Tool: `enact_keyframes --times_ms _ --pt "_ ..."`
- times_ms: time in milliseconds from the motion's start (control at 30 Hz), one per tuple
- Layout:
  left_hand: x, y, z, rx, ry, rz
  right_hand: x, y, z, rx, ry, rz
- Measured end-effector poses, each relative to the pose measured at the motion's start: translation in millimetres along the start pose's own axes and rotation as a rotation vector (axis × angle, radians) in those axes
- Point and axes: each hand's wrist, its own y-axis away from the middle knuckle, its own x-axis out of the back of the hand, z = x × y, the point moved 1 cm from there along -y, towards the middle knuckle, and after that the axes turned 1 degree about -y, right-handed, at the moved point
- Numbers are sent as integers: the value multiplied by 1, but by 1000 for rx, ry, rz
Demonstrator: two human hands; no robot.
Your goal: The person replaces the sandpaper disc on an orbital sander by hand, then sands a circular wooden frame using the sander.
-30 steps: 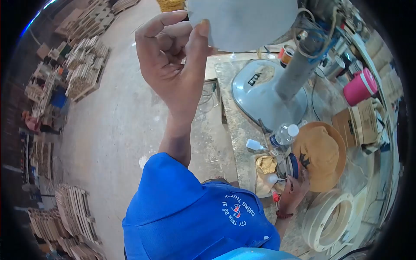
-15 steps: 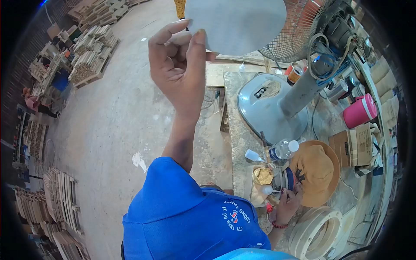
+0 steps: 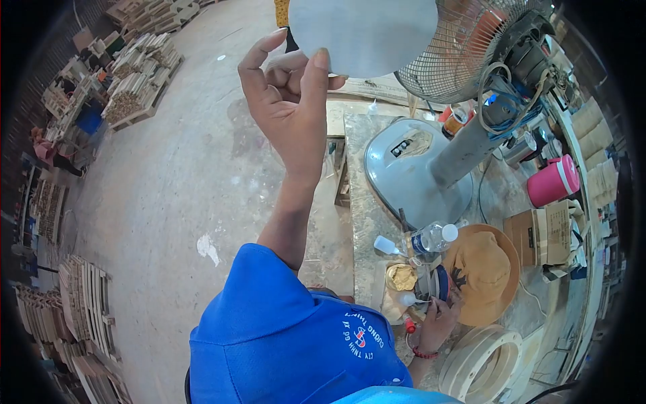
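Observation:
My left hand [image 3: 293,97] is raised at top centre, its thumb over the lower left edge of a pale round disc [image 3: 367,34]. Its other fingers curl beside and behind the disc, and the index finger stands off. Low on the right, my right hand [image 3: 441,316] rests on the bench with fingers pinched. Its fingertips are at the thin nozzle of a small white bottle [image 3: 406,298]; whether they grip it is unclear. Close by lie a dark blue and grey round item [image 3: 441,283], a yellowish lump [image 3: 402,277] and a tan hat [image 3: 484,266].
A grey fan base [image 3: 410,172] stands on the workbench [image 3: 363,222], its caged head [image 3: 451,50] beside the disc. Nearby are a clear bottle [image 3: 434,239], a pink jug [image 3: 553,180], a cardboard box [image 3: 538,236] and wooden rings [image 3: 481,363]. Wood stacks [image 3: 145,74] and a person [image 3: 50,151] are left.
The view has shifted slightly, moving the bench a little left. My left hand and the disc sit slightly differently in view. My right hand stays by the small bottle.

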Motion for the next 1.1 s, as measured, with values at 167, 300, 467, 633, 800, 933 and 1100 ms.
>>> enact_keyframes --times_ms 167,300,467,633,800,933,1100 --pt "-1 0 -9 48 32 24 1 1 -1 16 7 -6" --pt "-2 2 -11 89 28 20 -2 1 2 33 -41 1" --pt "-3 6 -15 109 52 -3 1 -3 0 60 -96 -21" --pt "-2 13 -4 125 56 -50 -10 -4 9 183 -282 74" --pt "-22 58 38 296 159 -322 -7 0 0 39 -273 102" --pt "-24 129 85 413 244 -790 22 14 -28 227 232 250" --pt "-6 206 129 107 309 -1155 43 80 17 -26 -843 309"
